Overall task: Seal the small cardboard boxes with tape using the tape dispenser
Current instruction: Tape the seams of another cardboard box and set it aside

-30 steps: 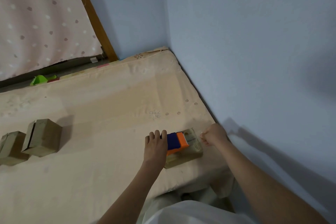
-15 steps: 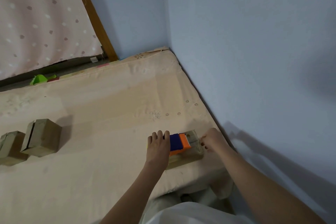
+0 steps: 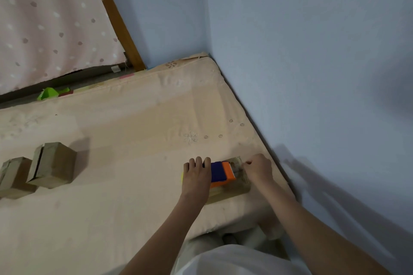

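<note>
Head cam: the left hand (image 3: 196,175) is wrapped around the blue-and-orange tape dispenser (image 3: 222,172), which sits on top of a small cardboard box (image 3: 232,188) near the mattress (image 3: 134,140) corner by the wall. The right hand (image 3: 259,168) is curled at the box's far end, apparently pinching tape. Two more boxes (image 3: 52,165) sit well off to the left.

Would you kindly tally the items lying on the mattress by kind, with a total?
Cardboard boxes: 3: one under the hands, two at the left
Tape dispenser: 1, gripped by the left hand, resting on the box the right hand touches
Total: 4
</note>
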{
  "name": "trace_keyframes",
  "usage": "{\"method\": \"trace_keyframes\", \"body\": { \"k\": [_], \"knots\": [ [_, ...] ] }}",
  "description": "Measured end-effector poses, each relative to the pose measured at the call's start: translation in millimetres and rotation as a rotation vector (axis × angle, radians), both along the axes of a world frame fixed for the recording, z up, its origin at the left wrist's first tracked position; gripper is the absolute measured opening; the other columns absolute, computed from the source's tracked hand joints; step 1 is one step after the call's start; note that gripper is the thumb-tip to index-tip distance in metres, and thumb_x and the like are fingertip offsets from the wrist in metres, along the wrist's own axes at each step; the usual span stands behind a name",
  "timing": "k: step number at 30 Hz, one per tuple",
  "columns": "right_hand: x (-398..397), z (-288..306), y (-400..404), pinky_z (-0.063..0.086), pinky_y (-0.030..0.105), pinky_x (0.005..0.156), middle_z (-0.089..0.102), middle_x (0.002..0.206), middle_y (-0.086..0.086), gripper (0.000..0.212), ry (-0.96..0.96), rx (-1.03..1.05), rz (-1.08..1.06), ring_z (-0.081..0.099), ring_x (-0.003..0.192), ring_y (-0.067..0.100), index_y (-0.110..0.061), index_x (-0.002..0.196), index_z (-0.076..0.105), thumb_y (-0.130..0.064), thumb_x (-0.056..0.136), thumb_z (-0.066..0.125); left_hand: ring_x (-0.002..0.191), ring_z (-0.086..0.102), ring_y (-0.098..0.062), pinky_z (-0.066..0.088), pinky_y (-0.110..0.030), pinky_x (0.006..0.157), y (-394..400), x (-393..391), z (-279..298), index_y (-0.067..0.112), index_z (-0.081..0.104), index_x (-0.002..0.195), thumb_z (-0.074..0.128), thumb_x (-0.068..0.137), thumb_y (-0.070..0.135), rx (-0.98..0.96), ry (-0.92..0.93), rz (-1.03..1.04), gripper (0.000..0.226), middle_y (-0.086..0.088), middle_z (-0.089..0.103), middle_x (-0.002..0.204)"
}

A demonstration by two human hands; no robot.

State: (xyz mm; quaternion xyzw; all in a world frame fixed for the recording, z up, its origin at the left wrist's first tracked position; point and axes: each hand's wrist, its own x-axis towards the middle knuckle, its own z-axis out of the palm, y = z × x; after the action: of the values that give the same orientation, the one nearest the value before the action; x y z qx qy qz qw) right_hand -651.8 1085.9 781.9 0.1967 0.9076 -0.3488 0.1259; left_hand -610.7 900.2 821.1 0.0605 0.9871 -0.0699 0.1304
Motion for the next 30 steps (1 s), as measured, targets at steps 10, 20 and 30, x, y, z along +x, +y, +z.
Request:
{"method": "trace_keyframes", "body": {
  "k": [10, 20, 30],
  "knots": [
    [-1.9, -4.2, -3.5, 0.031, 0.019, 0.047, 0.059, 0.064, -0.001, 0.034, -0.153, -0.052, 0.01, 0.052, 0.054, 0.008, -0.013, 0.067, 0.059, -0.035, 0.083, 0.079, 0.115, 0.044, -0.029, 0.036, -0.038, 0.101, 5.2, 1.1, 5.0, 0.011, 0.034, 0.135, 0.066, 0.086, 0.014, -0.001, 0.0, 0.026, 0.058, -0.011, 0.046, 0.126],
    [8.0, -10.8, 9.5, 0.036, 0.02, 0.055, 0.065, 0.078, -0.002, 0.023, -0.087, -0.194, 0.018, 0.056, 0.07, 0.009, -0.012, 0.087, 0.069, -0.034, 0.094, 0.066, 0.113, 0.044, -0.029, 0.035, -0.038, 0.099, 10.3, -3.0, 8.6, 0.01, 0.034, 0.133, 0.07, 0.079, 0.01, -0.05, -0.026, -0.002, 0.065, -0.011, 0.046, 0.123],
    [-5.7, -11.9, 4.6, 0.039, 0.021, 0.051, 0.065, 0.072, 0.001, 0.023, -0.142, -0.125, -0.007, 0.058, 0.063, 0.009, -0.011, 0.08, 0.067, -0.03, 0.092, 0.07, 0.11, 0.045, -0.028, 0.036, -0.037, 0.098, 9.6, -4.1, 9.0, 0.012, 0.035, 0.132, 0.072, 0.079, 0.013, -0.051, -0.008, 0.014, 0.065, -0.009, 0.047, 0.121]
  ]
}}
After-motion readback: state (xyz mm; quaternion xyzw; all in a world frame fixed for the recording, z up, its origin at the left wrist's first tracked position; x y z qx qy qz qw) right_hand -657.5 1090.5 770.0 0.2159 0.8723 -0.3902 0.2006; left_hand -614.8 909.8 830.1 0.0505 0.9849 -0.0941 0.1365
